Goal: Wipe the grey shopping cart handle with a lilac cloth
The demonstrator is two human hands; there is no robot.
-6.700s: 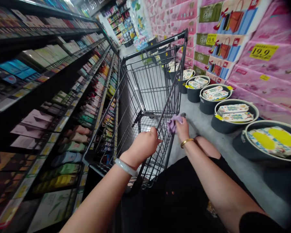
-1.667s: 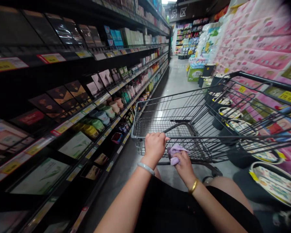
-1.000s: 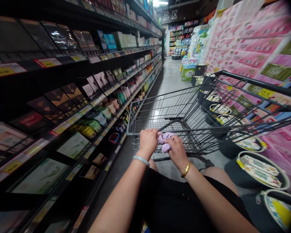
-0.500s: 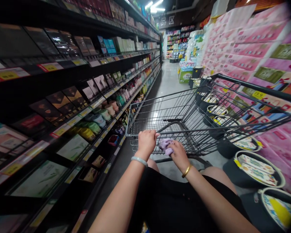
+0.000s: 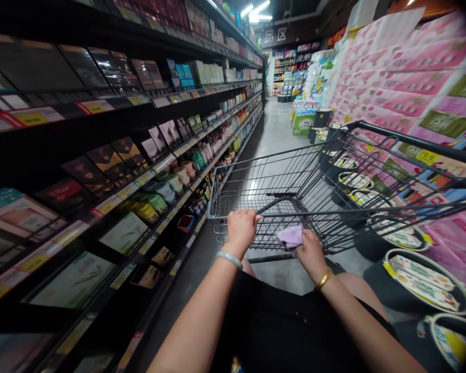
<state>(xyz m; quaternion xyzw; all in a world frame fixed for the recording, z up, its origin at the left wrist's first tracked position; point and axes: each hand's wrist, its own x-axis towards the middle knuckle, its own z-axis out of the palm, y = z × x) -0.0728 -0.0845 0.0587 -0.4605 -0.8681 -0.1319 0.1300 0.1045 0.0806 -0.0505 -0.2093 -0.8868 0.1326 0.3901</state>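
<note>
A black wire shopping cart (image 5: 272, 171) stands sideways before my knees, its basket holding nothing that I can see. My left hand (image 5: 241, 230), with a pale bangle at its wrist, is closed around the cart's near top rail. To its right, a crumpled light purple cloth (image 5: 291, 236) is pinched in my right hand (image 5: 311, 254), which has a gold bracelet at the wrist. The cloth lies against or just in front of the near side wires; whether it touches them I cannot tell.
Shelves of boxed and bottled goods (image 5: 132, 155) run along the left. On the right stand dark buckets (image 5: 423, 280) with packets in them, under stacked pink tissue packs (image 5: 415, 77). A grey floor aisle (image 5: 277, 116) leads to further shelves (image 5: 291, 70) at the back.
My right hand has moved right along the near side of the cart with the cloth, which now hangs more spread out. My left hand still grips the rail. The view has shifted slightly.
</note>
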